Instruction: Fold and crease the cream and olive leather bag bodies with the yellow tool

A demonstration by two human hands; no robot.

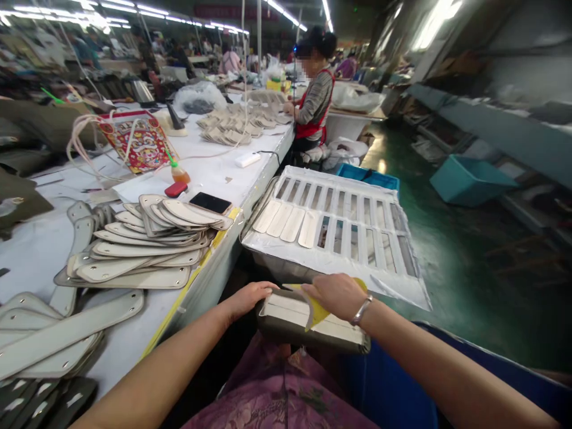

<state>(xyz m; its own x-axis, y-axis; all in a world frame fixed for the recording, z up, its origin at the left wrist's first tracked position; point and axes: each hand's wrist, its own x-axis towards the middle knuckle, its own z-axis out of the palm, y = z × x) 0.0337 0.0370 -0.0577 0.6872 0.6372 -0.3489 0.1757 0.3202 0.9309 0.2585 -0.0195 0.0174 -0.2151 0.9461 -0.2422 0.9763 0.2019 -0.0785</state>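
Yellow scraper point(316, 313) in right fingers point(314, 291); bag lettering point(139, 124) blurred.

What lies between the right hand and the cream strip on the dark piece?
In the head view, a flat yellow tool, gripped by the right hand, lies over the cream strip.

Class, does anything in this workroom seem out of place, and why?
Slightly odd: the black rectangular smartphone lies beside stacked off-white panels, near the edge of the white table, seemingly personal among work pieces. No spill stands out.
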